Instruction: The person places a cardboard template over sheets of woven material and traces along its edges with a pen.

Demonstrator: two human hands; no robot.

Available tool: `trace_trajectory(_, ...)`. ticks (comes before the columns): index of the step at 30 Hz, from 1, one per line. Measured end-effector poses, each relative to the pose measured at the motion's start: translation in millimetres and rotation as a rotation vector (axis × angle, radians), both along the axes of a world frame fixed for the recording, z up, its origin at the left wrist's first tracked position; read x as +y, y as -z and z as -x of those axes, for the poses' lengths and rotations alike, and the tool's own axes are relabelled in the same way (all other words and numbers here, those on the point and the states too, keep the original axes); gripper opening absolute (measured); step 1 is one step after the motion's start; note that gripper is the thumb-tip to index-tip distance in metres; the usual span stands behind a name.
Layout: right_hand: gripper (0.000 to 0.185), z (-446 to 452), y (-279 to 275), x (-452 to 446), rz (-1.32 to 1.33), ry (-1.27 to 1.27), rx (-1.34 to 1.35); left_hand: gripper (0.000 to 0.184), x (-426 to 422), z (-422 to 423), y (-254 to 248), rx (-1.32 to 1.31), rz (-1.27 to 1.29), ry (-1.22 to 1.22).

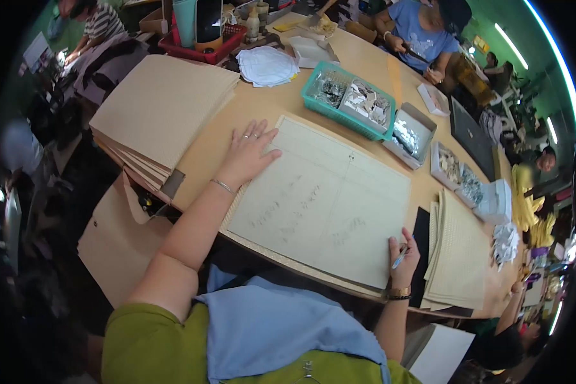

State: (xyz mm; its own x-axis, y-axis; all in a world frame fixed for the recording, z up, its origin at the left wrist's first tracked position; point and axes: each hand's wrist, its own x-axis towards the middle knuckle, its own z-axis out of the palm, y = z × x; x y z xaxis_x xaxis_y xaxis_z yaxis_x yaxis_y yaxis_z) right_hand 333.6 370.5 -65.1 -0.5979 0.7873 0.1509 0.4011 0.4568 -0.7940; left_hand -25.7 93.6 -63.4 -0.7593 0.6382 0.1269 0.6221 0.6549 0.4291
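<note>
A large pale board with faint pencil writing and thin lines lies in front of me on the table. Under it, the edge of a cream textured sheet sticks out along the near side. My left hand rests flat with fingers spread on the board's far left corner. At the near right corner, my right hand holds a pen, its fingers touching the board's edge. What lies fully beneath the board is hidden.
Brown sheets are stacked at left, cream sheets at right. Beyond the board stand a green basket of small parts and several small boxes. A red tray sits at the back. A co-worker works across the table.
</note>
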Motion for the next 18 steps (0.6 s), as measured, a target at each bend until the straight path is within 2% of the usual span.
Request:
trace_trajectory(2, 0.045, 4, -6, -1, -0.181, -0.025, -0.031, 0.06, 1, 0, 1, -0.006, 0.007, 0.023)
trace_trajectory(4, 0.036, 11, -29, -9, -0.112, 0.038, -0.183, 0.06, 2, 1, 2, 0.003, 0.038, -0.005)
trace_trajectory(5, 0.037, 10, -24, -3, -0.257, 0.02, -0.15, 0.06, 6, 2, 5, 0.006, 0.047, 0.004)
trace_trajectory(7, 0.039, 16, -25, 4, -0.135, 0.045, -0.12, 0.061, 5, 14, 22, 0.05, 0.029, 0.044)
trace_trajectory(9, 0.042, 26, -17, 18, -0.14, 0.017, -0.037, 0.06, 8, 9, 11, 0.032, 0.056, 0.042)
trace_trajectory(11, 0.043, 39, -17, 31, -0.293, -0.023, -0.109, 0.06, 4, 6, 7, 0.03, 0.079, 0.015)
trace_trajectory(14, 0.044, 58, -2, 59, -0.492, -0.167, -0.005, 0.059, 3, 8, 8, 0.037, 0.074, 0.02)
trace_trajectory(18, 0.047, 63, 5, 65, -0.411, -0.21, -0.03, 0.058, 6, 9, 8, 0.02, 0.08, 0.03)
